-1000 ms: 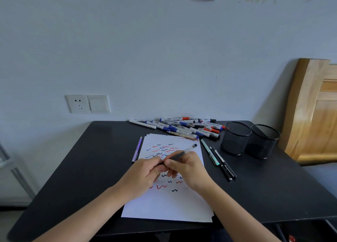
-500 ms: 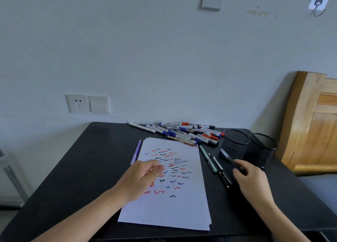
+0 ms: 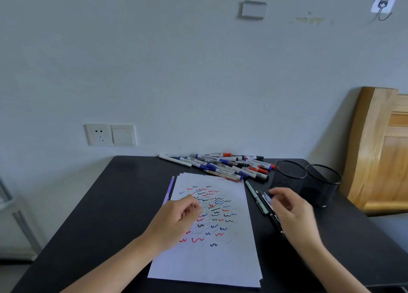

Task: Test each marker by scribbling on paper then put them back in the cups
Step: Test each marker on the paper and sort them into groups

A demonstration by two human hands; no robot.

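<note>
1. Right of the paper (image 3: 209, 264), just off its long edge, my right hand (image 3: 291, 211) hovers over a short row of pens (image 3: 261, 202) lying on the bench (image 3: 99, 204). Its fingers (image 3: 276, 192) are loosely bent and apart. They pinch nothing I can make out, though the hand is blurred.
2. On the paper, near its left edge, my left hand (image 3: 176, 222) rests with its fingers (image 3: 192, 207) curled in toward the thumb. Whether they pinch anything I cannot tell.
3. Beyond the paper's far edge lies the marker pile (image 3: 225, 166), and a purple pen (image 3: 169, 190) lies along the left edge. Further right of the paper than the row stand the first cup (image 3: 289, 175) and, just beside it, the second cup (image 3: 322, 184). I see no marker in either.
4. I judge the step in hand to be taking up the next pen. I should lift only one from the row, without rolling its neighbours. The left hand can pin the sheet while I scribble on the bare part nearest me. Then I cap the pen firmly and stand it in a cup rather than laying it back beside the paper.
</note>
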